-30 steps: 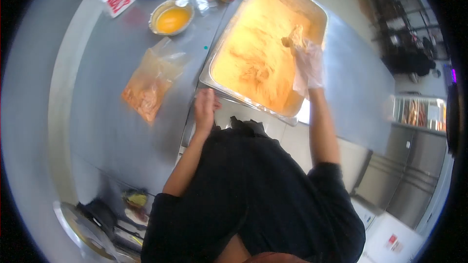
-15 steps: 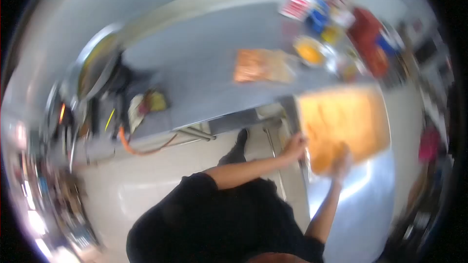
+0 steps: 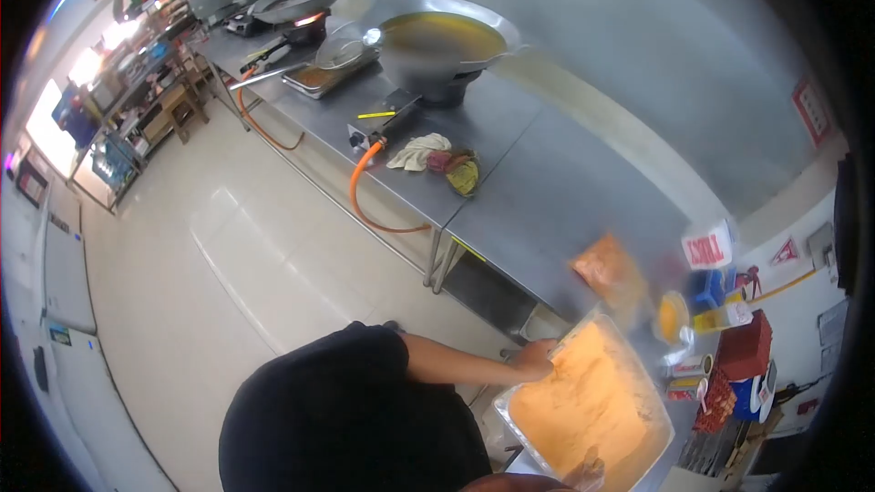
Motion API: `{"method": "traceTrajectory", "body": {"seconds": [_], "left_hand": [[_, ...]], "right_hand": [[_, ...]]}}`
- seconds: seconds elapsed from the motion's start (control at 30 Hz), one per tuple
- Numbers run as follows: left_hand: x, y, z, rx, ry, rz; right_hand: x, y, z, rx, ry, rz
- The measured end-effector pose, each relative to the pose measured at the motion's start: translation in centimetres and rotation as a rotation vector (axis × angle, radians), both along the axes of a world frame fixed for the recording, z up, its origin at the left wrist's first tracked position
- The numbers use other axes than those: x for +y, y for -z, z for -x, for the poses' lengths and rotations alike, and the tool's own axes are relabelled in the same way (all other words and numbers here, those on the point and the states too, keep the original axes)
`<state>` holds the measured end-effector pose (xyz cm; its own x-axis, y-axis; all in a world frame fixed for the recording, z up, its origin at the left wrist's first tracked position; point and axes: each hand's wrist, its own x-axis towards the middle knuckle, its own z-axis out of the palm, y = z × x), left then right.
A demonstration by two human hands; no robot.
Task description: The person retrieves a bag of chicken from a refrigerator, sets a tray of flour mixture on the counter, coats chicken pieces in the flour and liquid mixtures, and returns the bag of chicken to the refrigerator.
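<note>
A pale rectangular tub (image 3: 662, 445) holds a broad layer of orange powder (image 3: 583, 401). My left hand (image 3: 536, 362) grips the tub's upper left rim, with the fingers curled over the edge. Low in the frame, my right hand (image 3: 586, 474) is at the powder near the tub's lower side. Its fingers are partly covered and hard to make out. Just beyond the tub lies a clear plastic bag with orange contents (image 3: 609, 269). Beside it stands a bowl of yellow-orange stuff (image 3: 673, 317).
A large wok (image 3: 497, 23) of yellowish liquid sits on a burner, with an orange hose (image 3: 355, 184) hanging off the steel table (image 3: 556, 191). Crumpled cloths (image 3: 460, 173) lie near it. Cans (image 3: 691, 366) and a red box (image 3: 744, 343) stand right of the tub.
The view has swung left, so the tub and both hands appear lower and the woks and room come into sight. My left hand stays on the rim, my right hand at the powder.
</note>
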<state>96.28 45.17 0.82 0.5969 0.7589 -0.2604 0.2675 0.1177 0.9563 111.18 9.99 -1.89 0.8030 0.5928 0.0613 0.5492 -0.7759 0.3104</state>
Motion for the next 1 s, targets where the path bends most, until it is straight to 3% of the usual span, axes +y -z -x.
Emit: {"method": "traceTrajectory", "body": {"seconds": [0.03,0.07,0.2,0.23,0.33,0.47,0.53,0.6,0.73,0.77,0.83,0.87,0.9,0.93,0.97,1.0], "left_hand": [[0.7,-0.3,0.6,-0.008,-0.007,-0.007],[1.5,-0.2,1.0,0.003,-0.013,-0.032],[3.3,0.9,2.5,-0.057,-0.031,-0.046],[3.6,0.7,2.7,-0.07,-0.036,-0.039],[6.6,-0.7,3.5,-0.007,0.005,-0.03],[11.6,-1.8,5.2,-0.025,0.015,-0.024],[14.6,-0.9,6.4,-0.032,0.019,-0.109],[17.5,-2.1,9.0,-0.079,0.0,0.013],[23.9,-1.6,13.7,-0.064,-0.053,0.095],[25.3,-1.4,15.0,-0.064,-0.066,0.116],[29.2,2.2,16.9,-0.058,-0.131,0.047],[30.9,3.7,18.1,-0.064,-0.222,0.026],[31.8,0.8,20.6,-0.076,-0.158,0.061],[34.7,3.3,21.3,-0.032,-0.179,0.036],[35.6,1.4,22.9,-0.063,-0.181,-0.009],[39.1,4.1,23.8,0.051,-0.18,-0.126]], "right_hand": [[-0.2,0.7,0.2,-0.082,-0.047,0.065],[-0.4,1.3,0.2,0.005,-0.006,0.081],[0.6,6.4,1.8,-0.492,-0.151,-0.925],[2.5,2.1,4.1,-0.542,-0.208,-0.852],[2.3,4.2,7.3,0.321,0.212,-1.513],[5.6,6.8,7.9,0.52,0.168,-1.659],[9.2,6.0,8.9,0.536,0.146,-1.578],[11.6,6.8,9.2,0.352,-0.052,-1.304],[16.6,9.1,9.6,-0.425,-0.5,-0.473],[19.7,6.1,11.3,-0.708,-0.546,-0.073],[23.4,10.0,9.7,-0.259,-0.479,-0.651],[25.7,10.7,9.8,-0.365,-0.491,-0.587],[28.4,10.6,10.2,-0.468,-0.496,-0.52],[31.0,9.1,11.3,-0.302,-0.558,-0.645],[33.6,7.3,12.9,-0.135,-0.611,-0.773],[36.2,5.8,14.7,-0.012,-0.635,-0.792]]}}
